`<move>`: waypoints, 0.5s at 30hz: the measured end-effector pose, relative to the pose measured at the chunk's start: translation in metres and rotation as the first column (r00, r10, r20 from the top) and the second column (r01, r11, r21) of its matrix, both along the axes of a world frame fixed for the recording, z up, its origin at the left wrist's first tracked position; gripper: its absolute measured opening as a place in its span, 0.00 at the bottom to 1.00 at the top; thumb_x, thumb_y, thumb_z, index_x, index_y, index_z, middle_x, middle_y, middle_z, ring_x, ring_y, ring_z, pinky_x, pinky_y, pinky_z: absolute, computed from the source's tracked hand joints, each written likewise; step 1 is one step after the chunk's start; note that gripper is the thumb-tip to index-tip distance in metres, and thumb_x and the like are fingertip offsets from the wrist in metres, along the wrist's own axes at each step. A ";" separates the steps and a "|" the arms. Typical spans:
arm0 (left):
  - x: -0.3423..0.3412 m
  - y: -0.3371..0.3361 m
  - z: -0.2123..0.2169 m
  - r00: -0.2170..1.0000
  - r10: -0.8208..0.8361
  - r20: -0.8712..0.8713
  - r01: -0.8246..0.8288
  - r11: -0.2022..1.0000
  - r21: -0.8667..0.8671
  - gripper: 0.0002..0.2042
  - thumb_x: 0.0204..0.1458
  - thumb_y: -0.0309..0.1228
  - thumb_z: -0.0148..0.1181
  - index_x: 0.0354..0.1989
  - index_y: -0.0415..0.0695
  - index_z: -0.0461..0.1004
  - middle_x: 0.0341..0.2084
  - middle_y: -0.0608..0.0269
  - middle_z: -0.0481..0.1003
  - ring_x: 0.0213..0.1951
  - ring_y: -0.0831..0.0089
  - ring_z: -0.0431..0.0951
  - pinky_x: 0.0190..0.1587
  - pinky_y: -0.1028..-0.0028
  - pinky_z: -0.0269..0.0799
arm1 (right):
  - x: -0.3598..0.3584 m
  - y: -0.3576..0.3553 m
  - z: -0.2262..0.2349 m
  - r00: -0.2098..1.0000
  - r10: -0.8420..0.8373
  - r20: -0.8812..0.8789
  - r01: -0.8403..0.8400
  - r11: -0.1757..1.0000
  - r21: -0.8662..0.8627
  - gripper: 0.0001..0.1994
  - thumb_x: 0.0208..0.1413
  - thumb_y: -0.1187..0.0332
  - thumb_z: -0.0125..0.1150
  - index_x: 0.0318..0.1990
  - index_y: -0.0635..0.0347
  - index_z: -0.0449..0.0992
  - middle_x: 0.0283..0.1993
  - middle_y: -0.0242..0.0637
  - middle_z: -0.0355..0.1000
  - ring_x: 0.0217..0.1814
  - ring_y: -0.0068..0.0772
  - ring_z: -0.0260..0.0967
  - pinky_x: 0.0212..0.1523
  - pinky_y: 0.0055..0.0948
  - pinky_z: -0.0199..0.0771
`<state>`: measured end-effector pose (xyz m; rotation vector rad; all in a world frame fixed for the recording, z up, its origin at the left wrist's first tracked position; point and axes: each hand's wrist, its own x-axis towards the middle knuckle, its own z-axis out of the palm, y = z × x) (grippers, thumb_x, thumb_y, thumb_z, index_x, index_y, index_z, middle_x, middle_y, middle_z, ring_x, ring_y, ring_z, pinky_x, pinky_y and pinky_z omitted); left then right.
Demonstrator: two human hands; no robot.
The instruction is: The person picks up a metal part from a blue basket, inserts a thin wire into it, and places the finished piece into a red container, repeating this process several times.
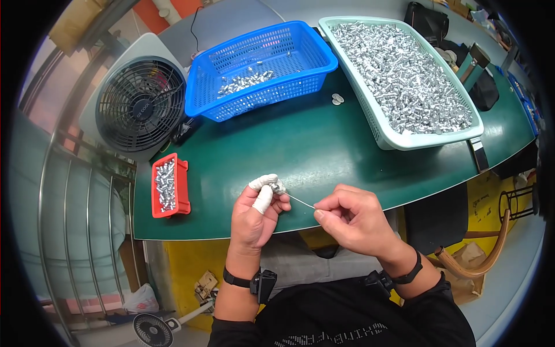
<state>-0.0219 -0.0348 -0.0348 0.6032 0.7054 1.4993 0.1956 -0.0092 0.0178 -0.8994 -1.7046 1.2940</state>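
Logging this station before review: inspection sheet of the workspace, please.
Surface: dark green table, curved front edge.
Job's things: small metal part pinched in the left hand; thin wire pinched in the right hand, its tip at the part.
Clutter: blue basket with a few metal parts; pale green basket nearly full of them; red bin with some; two small discs.
Grippers: both hands shut; left thumb and forefinger wrapped in white tape.
Cables: black cord behind the blue basket.
Surroundings: black fan at left; second fan on the floor; metal railing.
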 end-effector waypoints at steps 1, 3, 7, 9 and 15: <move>0.002 0.000 0.000 1.000 -0.002 0.002 0.002 1.000 0.001 0.12 0.64 0.24 0.49 0.53 0.39 0.72 0.41 0.57 0.76 0.41 0.68 0.77 0.43 0.69 0.76 | 0.002 0.002 -0.002 0.999 0.022 -0.038 -0.025 0.997 -0.071 0.03 0.54 0.78 0.63 0.35 0.69 0.79 0.27 0.27 0.68 0.25 0.11 0.61 0.24 0.16 0.60; 0.008 -0.002 -0.002 0.980 0.103 -0.170 -0.093 0.993 0.067 0.11 0.64 0.23 0.49 0.52 0.38 0.72 0.41 0.57 0.76 0.40 0.68 0.77 0.42 0.69 0.75 | 0.005 0.003 -0.007 0.996 0.039 -0.075 -0.049 0.989 -0.141 0.03 0.55 0.78 0.63 0.35 0.69 0.78 0.28 0.26 0.69 0.26 0.10 0.61 0.24 0.16 0.59; 0.027 -0.011 -0.002 0.756 0.348 -0.555 -0.244 0.936 0.254 0.11 0.63 0.22 0.49 0.51 0.36 0.73 0.42 0.56 0.75 0.39 0.68 0.77 0.41 0.70 0.76 | 0.010 -0.001 -0.015 0.996 0.025 -0.087 -0.054 0.939 -0.341 0.04 0.57 0.77 0.62 0.36 0.71 0.78 0.29 0.26 0.70 0.27 0.10 0.62 0.24 0.16 0.60; 0.029 -0.014 -0.001 0.603 0.436 -0.668 -0.274 0.900 0.340 0.11 0.63 0.21 0.50 0.51 0.36 0.73 0.42 0.56 0.75 0.39 0.68 0.77 0.41 0.70 0.76 | 0.011 -0.006 -0.019 0.991 0.009 -0.130 -0.056 0.929 -0.366 0.04 0.57 0.77 0.62 0.37 0.71 0.78 0.29 0.27 0.70 0.27 0.11 0.62 0.25 0.15 0.60; 0.015 -0.016 0.013 0.958 0.155 -0.240 -0.146 0.988 0.058 0.10 0.62 0.20 0.52 0.50 0.35 0.74 0.38 0.58 0.77 0.36 0.71 0.78 0.41 0.73 0.77 | 0.016 -0.005 -0.024 0.900 0.022 -0.435 -0.310 0.735 -0.603 0.05 0.57 0.77 0.62 0.38 0.71 0.79 0.31 0.28 0.70 0.27 0.12 0.62 0.26 0.16 0.61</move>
